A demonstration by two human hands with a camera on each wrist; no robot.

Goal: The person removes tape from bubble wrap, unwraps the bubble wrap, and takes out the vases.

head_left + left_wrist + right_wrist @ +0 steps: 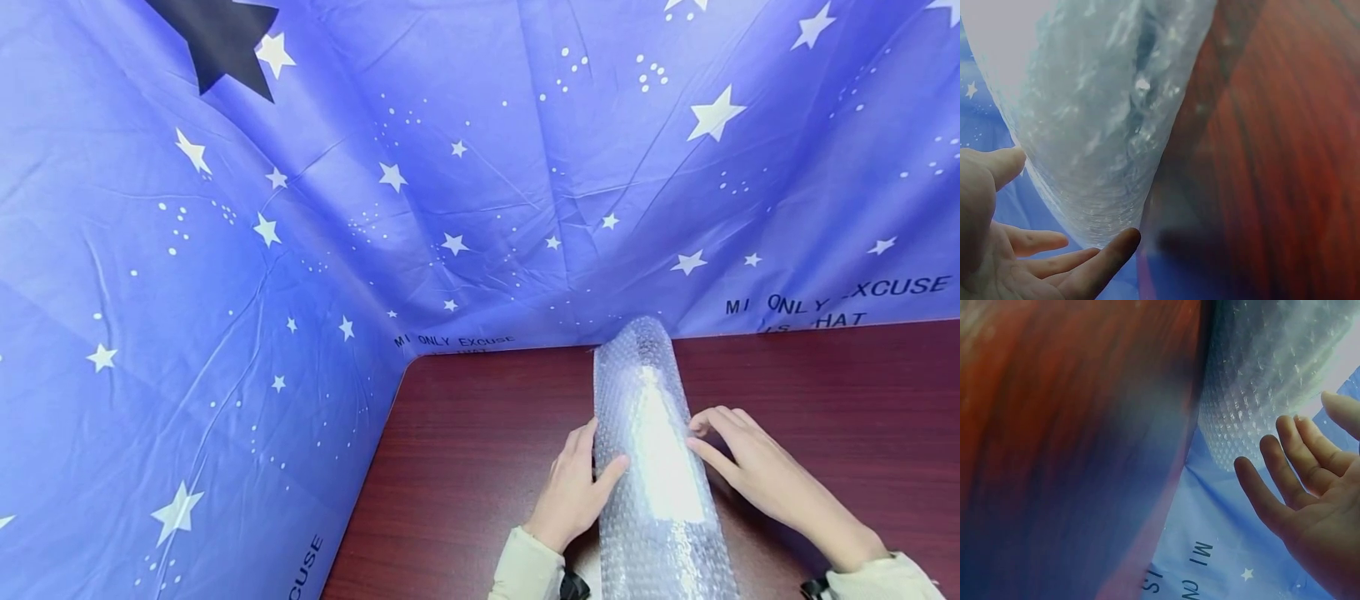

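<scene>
A long roll of clear bubble wrap lies on the dark red table, running from near the person toward the back edge. What is inside it, if anything, cannot be made out. On its left side rests the left hand, thumb over the top of the wrap and fingers along its flank. In the left wrist view those fingers are fairly straight against the bubble wrap. The right hand is at the roll's right side, fingertips touching or very close to it. Its loosely bent fingers show in the right wrist view beside the wrap.
Blue cloth printed with white stars and dark lettering hangs behind the table and along its left side. The wood-grain tabletop reaches to the cloth. The roll's far end overlaps the table's back edge in the head view.
</scene>
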